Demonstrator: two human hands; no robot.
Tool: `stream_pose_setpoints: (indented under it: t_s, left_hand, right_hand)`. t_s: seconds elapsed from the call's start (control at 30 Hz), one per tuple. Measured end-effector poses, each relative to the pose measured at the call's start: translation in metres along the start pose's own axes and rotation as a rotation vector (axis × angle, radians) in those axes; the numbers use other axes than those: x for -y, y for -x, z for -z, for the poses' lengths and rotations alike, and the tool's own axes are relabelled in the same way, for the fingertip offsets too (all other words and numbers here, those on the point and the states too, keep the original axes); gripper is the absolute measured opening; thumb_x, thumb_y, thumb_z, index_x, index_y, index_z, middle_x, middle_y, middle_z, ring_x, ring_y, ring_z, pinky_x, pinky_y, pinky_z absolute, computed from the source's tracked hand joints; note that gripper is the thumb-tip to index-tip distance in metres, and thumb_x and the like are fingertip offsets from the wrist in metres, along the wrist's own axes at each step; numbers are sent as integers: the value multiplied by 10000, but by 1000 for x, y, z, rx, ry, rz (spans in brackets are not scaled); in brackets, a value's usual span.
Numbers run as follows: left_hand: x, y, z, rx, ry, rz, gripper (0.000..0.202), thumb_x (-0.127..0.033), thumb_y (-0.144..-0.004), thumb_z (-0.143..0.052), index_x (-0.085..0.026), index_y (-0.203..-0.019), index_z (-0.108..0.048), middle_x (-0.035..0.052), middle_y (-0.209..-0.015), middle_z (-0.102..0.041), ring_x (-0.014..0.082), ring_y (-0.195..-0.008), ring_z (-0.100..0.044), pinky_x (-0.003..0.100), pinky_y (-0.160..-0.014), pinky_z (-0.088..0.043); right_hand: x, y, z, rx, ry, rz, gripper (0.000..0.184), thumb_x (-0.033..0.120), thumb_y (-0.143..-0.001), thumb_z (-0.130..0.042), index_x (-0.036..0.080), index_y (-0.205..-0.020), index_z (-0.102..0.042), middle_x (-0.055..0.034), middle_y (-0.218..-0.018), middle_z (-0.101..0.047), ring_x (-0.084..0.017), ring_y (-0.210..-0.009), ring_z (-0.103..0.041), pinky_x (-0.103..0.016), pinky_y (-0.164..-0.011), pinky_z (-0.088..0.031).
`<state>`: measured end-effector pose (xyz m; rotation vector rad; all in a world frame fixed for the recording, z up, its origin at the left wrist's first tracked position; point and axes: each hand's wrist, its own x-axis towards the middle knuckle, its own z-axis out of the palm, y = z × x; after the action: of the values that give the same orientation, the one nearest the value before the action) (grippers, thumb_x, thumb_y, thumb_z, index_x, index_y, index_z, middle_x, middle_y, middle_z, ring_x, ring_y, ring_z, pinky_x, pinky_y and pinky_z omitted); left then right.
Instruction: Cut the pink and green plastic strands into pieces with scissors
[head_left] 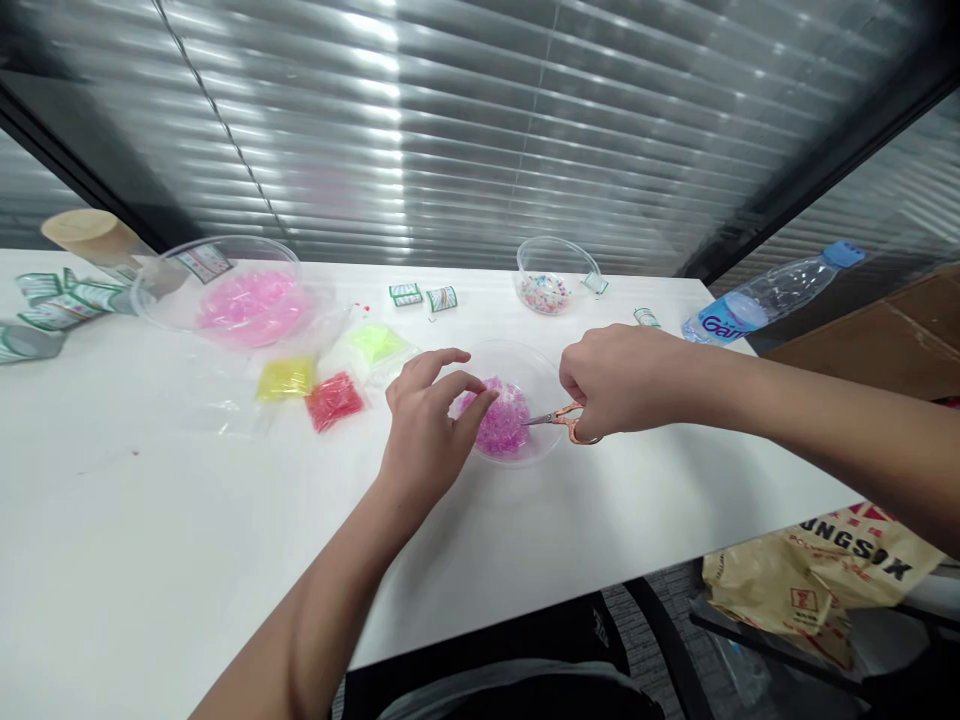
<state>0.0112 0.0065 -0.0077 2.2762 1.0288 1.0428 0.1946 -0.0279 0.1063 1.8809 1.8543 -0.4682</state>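
Observation:
My right hand (622,380) is closed round the handles of small scissors (576,420) with copper-coloured loops. Their blades point left, over pink-purple bits (501,425) heaped in a clear bowl (541,372). Above the bowl's left side, my left hand (435,410) pinches thumb and index finger together. Whatever lies between those fingertips is too small to make out. Left of that hand are a bag of red bits (335,401), a yellow bag (286,378) and a lime-green bag (376,343).
A larger clear bowl (150,300) with pink material stands at the back left, beside a lidded container (97,235) and several labelled packets (67,300). Behind my hands is a small bowl (555,255) of coloured beads. A water bottle (765,295) lies at the right edge.

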Motion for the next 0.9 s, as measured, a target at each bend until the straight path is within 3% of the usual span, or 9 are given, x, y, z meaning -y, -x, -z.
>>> stream_pose_setpoints:
  t_s: [0.23, 0.43, 0.57, 0.67, 0.77, 0.9]
  left_hand:
    - [-1, 0, 1, 17, 9, -5, 92, -246, -850, -641, -209, -786, -698, 73, -1139, -641, 269, -1086, -575, 459, -890, -464]
    - [0, -1, 3, 18, 12, -14, 145, -212, -870, -601, -229, -904, -741, 75, -1179, -641, 273, -1117, -573, 490, -935, -459]
    - [-2, 0, 3, 23, 38, -28, 149, -179, -830, -648, -259, -891, -757, 58, -1188, -645, 270, -1136, -572, 485, -932, -469]
    - [-4, 1, 4, 69, 49, -30, 97, -208, -815, -686, -269, -833, -759, 46, -1192, -650, 261, -1138, -574, 487, -942, -460]
    - [-6, 1, 5, 106, 48, -12, 22, -258, -758, -753, -249, -777, -747, 48, -1199, -650, 266, -1138, -575, 494, -956, -448]
    - [-6, 0, 6, 146, 52, 1, 212, -288, -737, -776, -268, -943, -729, 50, -1223, -638, 253, -1154, -567, 480, -962, -439]
  right_hand:
    - [-5, 1, 2, 16, -50, -23, 300, 385, -549, -782, 186, -526, -559, -40, -553, -524, -177, -555, -505, -281, -499, -261]
    - [-43, 23, -6, -23, -362, -22, 288, 398, -626, -767, 183, -534, -599, 4, -500, -519, -110, -483, -443, -263, -481, -236]
    - [-63, 39, -32, 21, -810, 24, 331, 453, -655, -758, 171, -566, -607, 35, -492, -478, -77, -470, -401, -241, -476, -264]
    - [-63, 38, -61, 13, -1070, 40, 314, 430, -626, -791, 169, -592, -618, 47, -497, -477, -68, -475, -402, -232, -501, -310]
    - [-55, 30, -86, -8, -1188, 23, 315, 416, -630, -797, 162, -609, -611, 42, -515, -490, -69, -484, -412, -227, -492, -301]
    - [-47, 22, -102, -18, -1300, 29, 315, 397, -629, -807, 155, -595, -608, 64, -496, -446, -47, -466, -385, -210, -493, -313]
